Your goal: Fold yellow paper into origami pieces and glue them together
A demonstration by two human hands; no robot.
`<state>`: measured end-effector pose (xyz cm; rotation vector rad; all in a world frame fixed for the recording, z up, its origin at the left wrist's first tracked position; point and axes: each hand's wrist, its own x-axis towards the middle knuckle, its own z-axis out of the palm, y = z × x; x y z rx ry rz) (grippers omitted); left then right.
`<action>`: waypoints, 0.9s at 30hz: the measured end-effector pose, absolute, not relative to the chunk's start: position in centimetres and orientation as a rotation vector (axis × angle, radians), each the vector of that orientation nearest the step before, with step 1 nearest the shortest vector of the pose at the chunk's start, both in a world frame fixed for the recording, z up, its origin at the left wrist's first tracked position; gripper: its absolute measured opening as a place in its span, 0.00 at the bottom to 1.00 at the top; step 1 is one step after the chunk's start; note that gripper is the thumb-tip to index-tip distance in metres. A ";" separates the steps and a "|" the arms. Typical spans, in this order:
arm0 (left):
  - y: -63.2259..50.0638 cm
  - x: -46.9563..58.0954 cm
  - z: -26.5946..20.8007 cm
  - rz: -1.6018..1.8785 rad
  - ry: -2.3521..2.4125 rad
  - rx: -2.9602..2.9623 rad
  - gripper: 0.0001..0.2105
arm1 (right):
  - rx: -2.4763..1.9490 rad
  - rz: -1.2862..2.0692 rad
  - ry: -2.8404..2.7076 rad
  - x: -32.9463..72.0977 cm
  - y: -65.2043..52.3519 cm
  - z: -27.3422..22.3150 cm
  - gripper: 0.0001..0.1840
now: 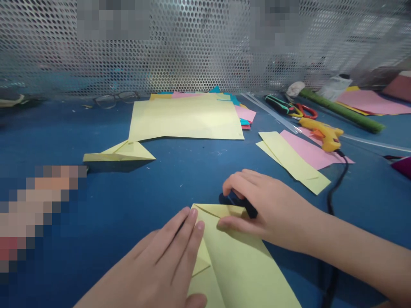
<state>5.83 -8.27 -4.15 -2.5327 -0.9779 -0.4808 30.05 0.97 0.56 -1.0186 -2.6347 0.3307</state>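
Note:
A sheet of pale yellow paper (244, 261) lies in front of me, its top edge folded down and a folded flap showing on its left side. My left hand (173, 252) rests flat on its left part, fingers stretched out and close together, fingertips near the top left corner. My right hand (257, 201) arches over the top right corner. Its thumb touches the paper by the fold, while the curled fingers stay apart from the thumb beyond the top edge. The palm side of this hand is hidden. Further back left sits a folded yellow paper piece (128, 152).
Yellow sheets (186, 117) lie on a coloured paper stack at the back. Right are yellow strips (292, 158), pink paper (311, 149), a yellow glue gun (324, 132) with black cord, scissors (305, 111) and a green stem (343, 110). Glasses (115, 99) lie near the perforated metal screen (192, 51).

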 end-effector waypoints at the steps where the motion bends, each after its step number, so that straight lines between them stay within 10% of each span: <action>1: -8.4 5.7 -4.2 -0.484 -0.975 -2.538 0.22 | -1.023 0.346 -2.631 29.8 0.7 0.5 0.13; 19: -6.3 5.7 -2.4 -0.534 -1.033 -2.645 0.27 | -0.508 0.939 -2.596 30.2 -0.2 0.6 0.07; 27: -5.8 4.6 0.2 -0.142 -1.010 -2.849 0.25 | -0.609 0.598 -2.659 30.7 0.6 0.4 0.21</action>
